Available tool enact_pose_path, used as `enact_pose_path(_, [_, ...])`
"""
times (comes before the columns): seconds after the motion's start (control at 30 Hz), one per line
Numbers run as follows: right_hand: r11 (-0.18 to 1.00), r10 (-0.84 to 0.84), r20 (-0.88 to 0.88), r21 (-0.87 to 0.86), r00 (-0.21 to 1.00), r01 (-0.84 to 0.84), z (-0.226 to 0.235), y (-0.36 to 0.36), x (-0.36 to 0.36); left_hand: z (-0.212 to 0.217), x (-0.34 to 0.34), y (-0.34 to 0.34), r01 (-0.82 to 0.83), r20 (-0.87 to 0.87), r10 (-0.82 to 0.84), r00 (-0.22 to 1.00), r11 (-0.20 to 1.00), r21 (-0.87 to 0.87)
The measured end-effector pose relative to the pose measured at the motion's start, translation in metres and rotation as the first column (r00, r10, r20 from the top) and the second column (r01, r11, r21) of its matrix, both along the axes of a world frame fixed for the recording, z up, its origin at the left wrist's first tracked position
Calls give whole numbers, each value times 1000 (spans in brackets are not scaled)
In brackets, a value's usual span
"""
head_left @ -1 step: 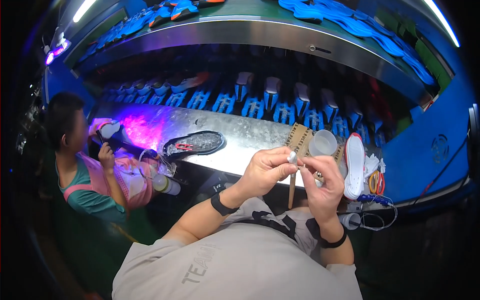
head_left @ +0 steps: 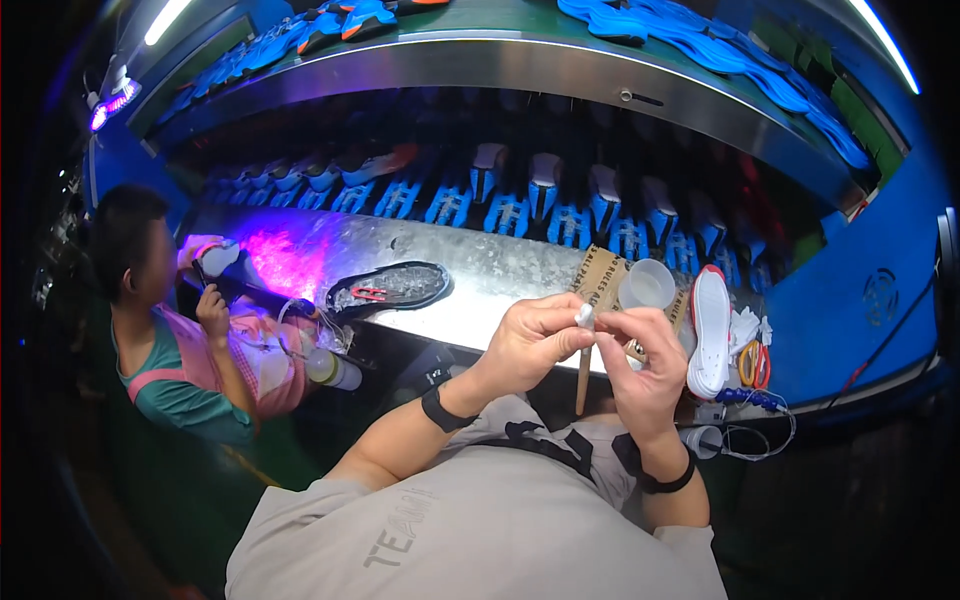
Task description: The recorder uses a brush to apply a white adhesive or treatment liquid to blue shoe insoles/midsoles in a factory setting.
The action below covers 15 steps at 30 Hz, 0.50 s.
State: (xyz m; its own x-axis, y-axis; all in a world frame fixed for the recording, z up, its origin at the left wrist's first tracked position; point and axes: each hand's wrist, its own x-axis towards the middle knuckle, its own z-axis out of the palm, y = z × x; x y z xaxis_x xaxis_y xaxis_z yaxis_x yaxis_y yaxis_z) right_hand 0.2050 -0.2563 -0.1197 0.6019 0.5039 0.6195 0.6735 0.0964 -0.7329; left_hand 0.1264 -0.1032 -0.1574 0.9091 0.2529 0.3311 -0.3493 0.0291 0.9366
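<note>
Over a metal bench's (head_left: 455, 315) near edge, the left hand (head_left: 535, 345) pinches a white-tipped tan stick (head_left: 583, 385) roughly upright, apparently keeping its tip within both hands' reach; the right hand (head_left: 648, 365) bunches its fingertips alongside, grip unclear. A translucent cup (head_left: 645, 284) and red-rimmed white sole (head_left: 710, 330) crowd its far side.

Black sole (head_left: 415, 285) with red inset is lying on the metal bench (head_left: 470, 265); translucent cup (head_left: 646, 285) is standing on brown paper (head_left: 597, 277), white red-edged sole (head_left: 709, 335) resting to its right. Blue soles (head_left: 690, 50) are lining the upper shelf (head_left: 500, 22); purple lamp (head_left: 113, 105) is glowing at far left.
</note>
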Motion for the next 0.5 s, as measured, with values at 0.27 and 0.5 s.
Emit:
enact_pose_path(0.27, [997, 7, -114, -80, 993, -16, -5, 13, 5, -6, -2, 5, -85, 71, 77, 994, 989, 119])
enact_pose_path(0.5, [991, -23, -124, -131, 992, 7, -13, 17, 12, -7, 1, 8, -158, -18, 170, 985, 944, 289])
